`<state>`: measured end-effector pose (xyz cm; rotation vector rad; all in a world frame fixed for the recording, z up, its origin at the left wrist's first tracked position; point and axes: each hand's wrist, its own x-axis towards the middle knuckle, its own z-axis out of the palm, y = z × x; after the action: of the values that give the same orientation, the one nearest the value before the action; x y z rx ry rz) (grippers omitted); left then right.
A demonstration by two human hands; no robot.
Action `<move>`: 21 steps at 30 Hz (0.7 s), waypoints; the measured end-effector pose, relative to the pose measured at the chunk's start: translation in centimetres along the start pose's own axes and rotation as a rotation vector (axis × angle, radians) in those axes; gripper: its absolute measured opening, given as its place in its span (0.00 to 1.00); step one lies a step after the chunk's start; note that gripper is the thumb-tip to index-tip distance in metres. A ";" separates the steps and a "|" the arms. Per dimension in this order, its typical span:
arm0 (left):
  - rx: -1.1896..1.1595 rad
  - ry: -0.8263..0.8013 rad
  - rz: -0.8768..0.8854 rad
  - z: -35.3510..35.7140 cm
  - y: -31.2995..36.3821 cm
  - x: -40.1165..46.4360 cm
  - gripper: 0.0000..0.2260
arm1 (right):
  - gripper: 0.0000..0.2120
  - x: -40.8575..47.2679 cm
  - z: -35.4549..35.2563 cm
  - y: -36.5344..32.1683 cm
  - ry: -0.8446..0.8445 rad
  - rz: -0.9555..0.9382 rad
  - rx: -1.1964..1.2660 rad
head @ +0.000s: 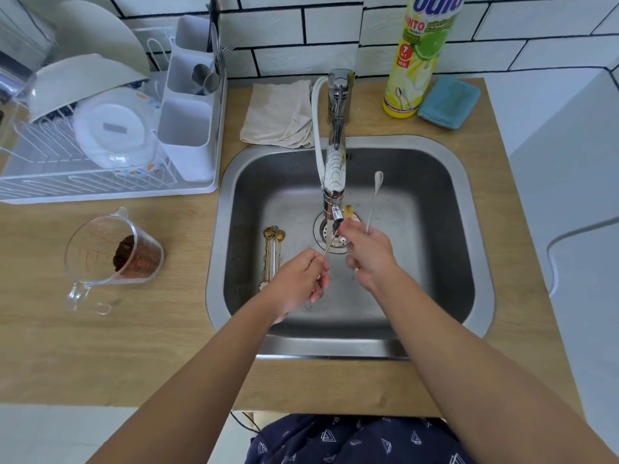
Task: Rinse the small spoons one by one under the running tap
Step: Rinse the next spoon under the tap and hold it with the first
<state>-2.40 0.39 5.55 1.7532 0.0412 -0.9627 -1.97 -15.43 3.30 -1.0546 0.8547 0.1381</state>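
My left hand (298, 283) pinches the handle of a thin gold spoon (330, 244) whose dark bowl sits right under the tap nozzle (336, 214). My right hand (366, 252) touches that bowl with its fingertips and also grips a long white spoon (375, 195) that points up and away, plus a gold one (349, 211) partly hidden behind the fingers. Several small gold spoons (273, 251) lie together on the sink floor (418, 262) to the left of the drain (330, 234). Whether water is running cannot be made out.
A dish rack (110, 182) with bowls and a cutlery holder stands at the left. A glass measuring jug (114, 259) with dark grounds sits on the wooden counter. Behind the sink lie a beige cloth (278, 112), a yellow detergent bottle (418, 61) and a blue sponge (449, 102).
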 end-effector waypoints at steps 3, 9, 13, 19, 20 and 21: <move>0.016 0.006 -0.015 0.0 0.2 0.0 0.12 | 0.03 -1.3 -0.1 1.5 -0.137 0.051 -0.164; 0.005 0.034 -0.065 0.1 0.0 -0.3 0.12 | 0.14 -0.3 -0.5 -0.3 -0.050 0.024 -0.073; -0.228 0.084 -0.106 0.6 1.4 0.3 0.13 | 0.08 -1.0 0.0 1.2 -0.088 0.073 -0.097; -0.164 0.031 -0.123 0.6 1.2 0.0 0.13 | 0.12 -0.9 -0.1 0.3 -0.052 0.043 -0.044; -0.131 0.026 -0.112 0.6 1.1 0.0 0.12 | 0.13 -0.6 -0.2 0.0 -0.034 0.036 -0.017; -0.104 0.027 -0.092 0.5 1.1 0.0 0.13 | 0.12 -0.7 -0.1 -0.2 -0.033 0.037 -0.017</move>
<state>-2.19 -0.52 6.38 1.6807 0.1873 -0.9858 -2.37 -15.42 3.87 -1.0503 0.8449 0.1935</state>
